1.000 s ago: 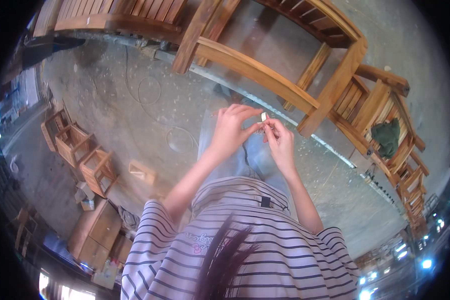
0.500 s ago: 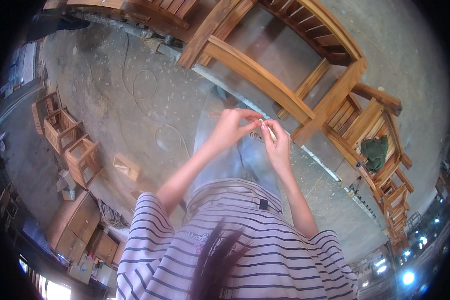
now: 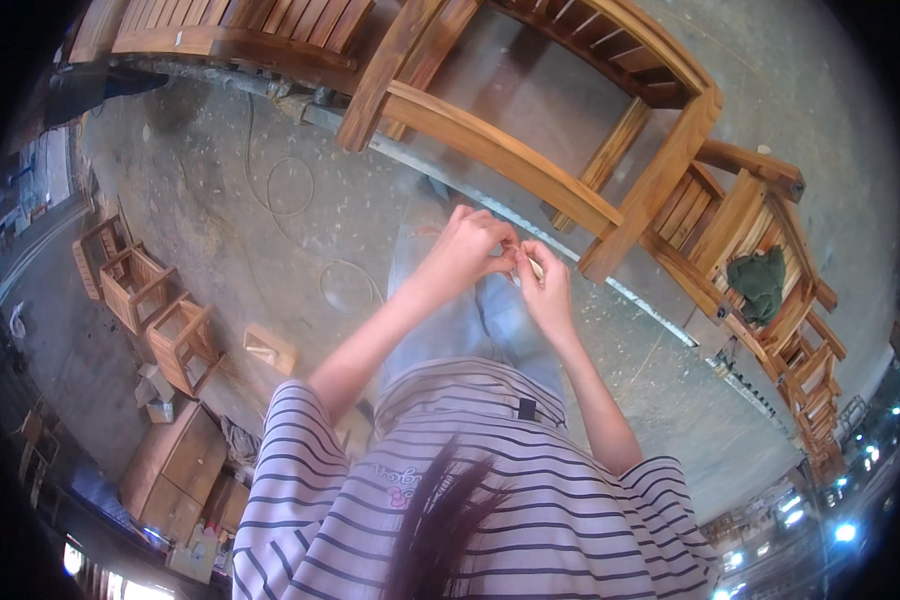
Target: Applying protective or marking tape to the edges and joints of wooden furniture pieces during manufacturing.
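My two hands meet in front of my waist. My right hand (image 3: 546,290) is closed round a small, pale, stick-like piece (image 3: 536,269), whose exact kind I cannot make out. Thumb and fingers of my left hand (image 3: 470,246) are pinched together close to its tip; what lies between them, if anything, is too small to tell. Just beyond my hands stands a large brown wooden chair frame (image 3: 500,145), with its curved front rail nearest to me. Neither hand touches it.
More wooden slatted furniture (image 3: 240,40) stands at the far left, and a chair with a green cloth (image 3: 757,285) on the right. A metal rail (image 3: 650,308) crosses the floor. Small wooden chairs (image 3: 183,340), a brown cabinet (image 3: 175,465) and a loose cable (image 3: 270,190) lie to the left.
My left fingers have bent in more tightly beside the pale piece, and less of it shows in my right hand. The surroundings have shifted slightly with my head's turn.
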The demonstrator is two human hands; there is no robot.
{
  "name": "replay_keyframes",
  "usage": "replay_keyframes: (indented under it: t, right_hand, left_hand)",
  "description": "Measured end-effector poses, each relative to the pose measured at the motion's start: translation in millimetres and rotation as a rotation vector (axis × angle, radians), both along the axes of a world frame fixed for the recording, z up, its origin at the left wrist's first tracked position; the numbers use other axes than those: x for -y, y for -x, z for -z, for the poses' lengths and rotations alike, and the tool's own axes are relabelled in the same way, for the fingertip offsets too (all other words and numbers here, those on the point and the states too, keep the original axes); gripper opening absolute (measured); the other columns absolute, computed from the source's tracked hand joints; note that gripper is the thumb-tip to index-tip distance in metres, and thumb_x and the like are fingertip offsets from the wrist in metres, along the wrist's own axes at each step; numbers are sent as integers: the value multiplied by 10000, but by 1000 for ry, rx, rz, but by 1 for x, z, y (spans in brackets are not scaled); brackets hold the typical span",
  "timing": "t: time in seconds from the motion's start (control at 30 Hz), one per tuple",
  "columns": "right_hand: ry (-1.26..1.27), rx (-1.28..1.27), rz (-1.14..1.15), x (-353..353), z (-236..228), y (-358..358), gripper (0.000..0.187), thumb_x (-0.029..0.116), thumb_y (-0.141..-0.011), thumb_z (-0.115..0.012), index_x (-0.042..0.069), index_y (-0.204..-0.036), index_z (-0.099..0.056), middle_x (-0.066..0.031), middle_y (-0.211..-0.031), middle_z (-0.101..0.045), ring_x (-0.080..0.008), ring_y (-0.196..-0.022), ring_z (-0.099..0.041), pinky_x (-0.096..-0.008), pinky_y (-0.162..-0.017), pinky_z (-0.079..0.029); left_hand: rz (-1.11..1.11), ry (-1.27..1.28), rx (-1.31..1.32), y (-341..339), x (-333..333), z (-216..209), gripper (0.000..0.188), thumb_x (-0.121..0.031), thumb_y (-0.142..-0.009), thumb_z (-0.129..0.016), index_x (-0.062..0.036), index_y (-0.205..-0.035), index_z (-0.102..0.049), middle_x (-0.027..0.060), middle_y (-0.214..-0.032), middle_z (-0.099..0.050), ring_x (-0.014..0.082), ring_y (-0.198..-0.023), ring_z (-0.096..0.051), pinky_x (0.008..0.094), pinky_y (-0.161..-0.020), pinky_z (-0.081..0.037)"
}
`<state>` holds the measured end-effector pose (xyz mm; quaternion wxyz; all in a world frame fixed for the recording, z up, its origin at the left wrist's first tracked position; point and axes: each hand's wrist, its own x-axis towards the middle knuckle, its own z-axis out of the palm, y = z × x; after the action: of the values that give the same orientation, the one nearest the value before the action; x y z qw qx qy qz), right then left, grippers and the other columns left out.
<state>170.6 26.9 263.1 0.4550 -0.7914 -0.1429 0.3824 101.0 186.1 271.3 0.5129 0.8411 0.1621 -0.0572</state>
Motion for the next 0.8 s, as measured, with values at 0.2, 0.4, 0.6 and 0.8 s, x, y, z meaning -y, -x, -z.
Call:
replay_keyframes:
  t: [0.2,0.4,0.6,0.8]
  right_hand:
    - [2,-174,38,-2,-9,-4,168,110,-958,-566,-40,-983,-637,-98,-865,-695,-124,-827,-626,-288,-757,-487]
    - [-25,-146,-20,3,0,-8,174,110,-957,-570,-39,-1008,-644,-136,-888,-707,-172,-838,-680,-318,-715,-549]
    - [-77,-377,21,12,13,-8,204,134,-950,-602,-58,-995,-655,-106,-925,-716,-128,-896,-650,-294,-805,-501]
    - [-107,-688,-40,14,2,-18,171,168,-945,-636,8,-999,-663,19,-895,-644,-37,-808,-556,-208,-717,-436]
  left_hand:
    - [80,-63,68,-4,1,8,180,-161,-713,-760,-67,-839,-671,74,-805,-663,257,-858,-633,371,-839,-434]
    - [59,-37,58,-9,2,7,150,-170,-730,-738,-62,-797,-660,73,-781,-667,245,-849,-624,363,-810,-423]
    - [123,-32,113,-8,-5,6,203,-129,-673,-751,-56,-842,-666,67,-816,-630,249,-851,-596,362,-807,-429]
    - [239,79,140,-7,-20,2,226,-145,-658,-759,-52,-836,-656,49,-794,-640,226,-858,-596,340,-809,-427]
